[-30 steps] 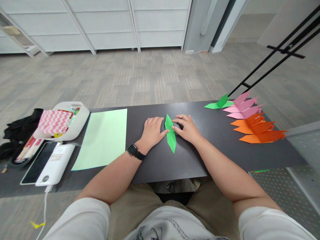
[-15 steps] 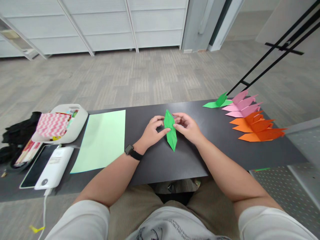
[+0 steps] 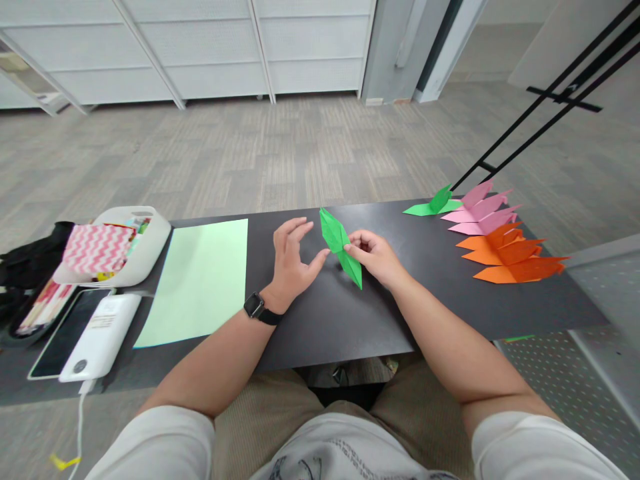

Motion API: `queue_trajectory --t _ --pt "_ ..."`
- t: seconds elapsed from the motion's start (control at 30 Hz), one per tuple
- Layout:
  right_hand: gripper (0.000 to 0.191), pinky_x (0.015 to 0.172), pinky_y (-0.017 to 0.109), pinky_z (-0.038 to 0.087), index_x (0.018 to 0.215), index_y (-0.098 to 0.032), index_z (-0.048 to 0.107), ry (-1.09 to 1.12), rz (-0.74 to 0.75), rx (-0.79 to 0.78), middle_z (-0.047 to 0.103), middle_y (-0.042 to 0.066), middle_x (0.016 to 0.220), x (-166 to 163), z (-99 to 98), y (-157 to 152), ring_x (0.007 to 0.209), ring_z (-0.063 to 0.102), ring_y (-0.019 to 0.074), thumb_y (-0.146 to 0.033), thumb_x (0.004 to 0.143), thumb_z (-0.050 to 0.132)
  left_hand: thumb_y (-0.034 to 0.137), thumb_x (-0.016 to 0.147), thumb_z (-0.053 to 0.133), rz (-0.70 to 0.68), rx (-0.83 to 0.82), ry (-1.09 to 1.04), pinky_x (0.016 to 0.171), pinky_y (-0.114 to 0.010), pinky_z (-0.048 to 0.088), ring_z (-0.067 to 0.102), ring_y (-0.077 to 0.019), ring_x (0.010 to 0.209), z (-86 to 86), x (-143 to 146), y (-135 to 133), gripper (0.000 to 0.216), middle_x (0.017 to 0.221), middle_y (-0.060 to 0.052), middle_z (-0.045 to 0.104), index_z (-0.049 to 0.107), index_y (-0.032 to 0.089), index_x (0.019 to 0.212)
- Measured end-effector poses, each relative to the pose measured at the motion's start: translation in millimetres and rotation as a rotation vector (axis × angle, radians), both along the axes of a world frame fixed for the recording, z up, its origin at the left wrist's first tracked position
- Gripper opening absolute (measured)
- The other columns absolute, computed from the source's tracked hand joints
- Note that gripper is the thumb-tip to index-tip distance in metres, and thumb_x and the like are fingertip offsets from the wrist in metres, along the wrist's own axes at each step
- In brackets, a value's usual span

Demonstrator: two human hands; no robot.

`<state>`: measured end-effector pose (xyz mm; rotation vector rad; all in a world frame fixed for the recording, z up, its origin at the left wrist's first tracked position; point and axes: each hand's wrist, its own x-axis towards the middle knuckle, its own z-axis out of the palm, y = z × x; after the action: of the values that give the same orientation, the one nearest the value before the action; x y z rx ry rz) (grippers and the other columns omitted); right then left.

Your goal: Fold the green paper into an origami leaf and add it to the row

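Note:
A green folded paper piece (image 3: 341, 247), long and pointed at both ends, is lifted off the black table (image 3: 350, 313) and tilted. My right hand (image 3: 376, 256) pinches it at its middle. My left hand (image 3: 293, 257), with a black watch on the wrist, is open just left of the piece, fingers spread, thumb near the paper but apart from it.
A light green sheet (image 3: 200, 280) lies flat to the left. Further left are a white basket (image 3: 117, 250) with zigzag-patterned paper, a white power bank (image 3: 97, 337) and a phone (image 3: 55, 343). Folded green (image 3: 434, 205), pink (image 3: 480, 210) and orange (image 3: 515, 260) paper pieces line the table's right end.
The green piece lay flat under both hands, then was lifted. Now my left hand has let go and opened, and my right hand alone holds the piece, tilted.

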<state>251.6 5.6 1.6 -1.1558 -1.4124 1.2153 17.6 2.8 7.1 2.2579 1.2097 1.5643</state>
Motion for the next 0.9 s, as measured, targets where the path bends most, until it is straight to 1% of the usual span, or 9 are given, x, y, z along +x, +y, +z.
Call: queue_trajectory --t 0.07,0.17,0.3,0.43,0.53,0.67,0.73,0.83,0.9 --pt "0.040 0.059 0.029 0.043 0.098 -0.025 0.071 -0.053 0.020 -0.021 0.061 -0.005 0.072 0.7 -1.1 -0.4 0.061 0.053 0.0138 -0.061 0.085 0.079 0.031 0.101 0.072 -0.028 0.029 0.198 0.134 -0.064 0.028 0.053 -0.0333 0.148 8.9 -0.2 -7.0 0.043 0.151 -0.011 0.062 0.064 0.032 0.143" --pt "0.040 0.060 0.029 0.043 0.098 -0.024 0.074 -0.151 0.072 0.006 0.063 -0.004 0.072 0.7 -0.4 -2.7 0.061 0.053 0.0133 -0.061 0.086 0.078 0.022 0.104 0.063 -0.086 -0.017 0.400 0.137 -0.070 0.015 0.050 -0.0325 0.154 16.8 1.8 -11.9 0.042 0.155 -0.005 0.064 0.068 0.036 0.143" --pt "0.050 0.073 0.033 0.053 0.099 -0.024 0.079 -0.183 0.184 0.080 0.072 0.000 0.083 2.1 8.4 -5.9 0.074 0.065 0.0174 -0.072 0.087 0.077 0.020 0.105 0.062 -0.067 -0.045 0.446 0.137 -0.073 0.008 0.057 -0.0299 0.146 16.8 2.4 -8.9 0.040 0.135 -0.002 0.077 0.071 0.037 0.140" --pt "0.069 0.100 0.044 0.057 0.101 -0.025 0.082 -0.115 0.235 0.075 0.079 0.007 0.106 11.1 17.1 -4.3 0.103 0.074 0.0254 -0.086 0.099 0.048 0.024 0.104 0.065 -0.035 -0.060 0.397 0.137 -0.067 0.019 0.067 -0.0264 0.117 14.4 -1.6 -6.2 0.022 0.108 0.000 0.081 0.080 0.035 0.116" --pt "0.062 0.103 0.047 0.058 0.112 -0.027 0.081 -0.022 0.092 0.018 0.079 0.007 0.108 22.5 18.0 2.1 0.106 0.074 0.0265 -0.080 0.101 0.051 0.024 0.103 0.067 -0.039 -0.088 0.314 0.131 -0.060 0.034 0.069 -0.0243 0.109 12.2 -3.7 -5.7 0.014 0.102 0.000 0.080 0.077 0.031 0.096" --pt "0.064 0.103 0.051 0.060 0.117 -0.027 0.077 0.148 0.052 -0.062 0.079 0.010 0.117 32.0 17.4 9.6 0.116 0.074 0.0304 -0.079 0.101 0.043 0.029 0.099 0.072 -0.071 -0.212 0.052 0.103 -0.045 0.056 0.070 -0.0210 0.095 6.1 -3.1 -2.4 0.009 0.096 -0.002 0.076 0.069 0.024 0.092" --pt "0.058 0.104 0.052 0.060 0.120 -0.028 0.076 0.151 0.081 -0.080 0.078 0.011 0.124 29.1 16.9 8.9 0.121 0.073 0.0313 -0.077 0.098 0.052 0.035 0.098 0.074 -0.086 -0.298 -0.096 0.091 -0.038 0.058 0.069 -0.0196 0.090 2.0 -1.9 0.3 0.015 0.094 -0.002 0.074 0.065 0.024 0.093" --pt "0.057 0.110 0.049 0.057 0.129 -0.031 0.071 0.068 0.148 0.024 0.076 0.008 0.132 15.7 13.7 2.6 0.129 0.069 0.0296 -0.061 0.083 0.085 0.043 0.097 0.076 -0.176 -0.412 -0.236 0.088 -0.035 0.058 0.069 -0.0185 0.088 -4.3 0.0 3.3 0.024 0.094 -0.002 0.071 0.062 0.024 0.097" --pt "0.058 0.109 0.047 0.057 0.128 -0.031 0.070 0.071 0.180 0.069 0.077 0.008 0.129 5.1 10.0 -2.2 0.125 0.070 0.0276 -0.061 0.082 0.087 0.047 0.096 0.077 -0.262 -0.457 -0.275 0.087 -0.035 0.059 0.069 -0.0185 0.089 -8.0 1.2 3.8 0.028 0.095 -0.002 0.070 0.061 0.024 0.098"
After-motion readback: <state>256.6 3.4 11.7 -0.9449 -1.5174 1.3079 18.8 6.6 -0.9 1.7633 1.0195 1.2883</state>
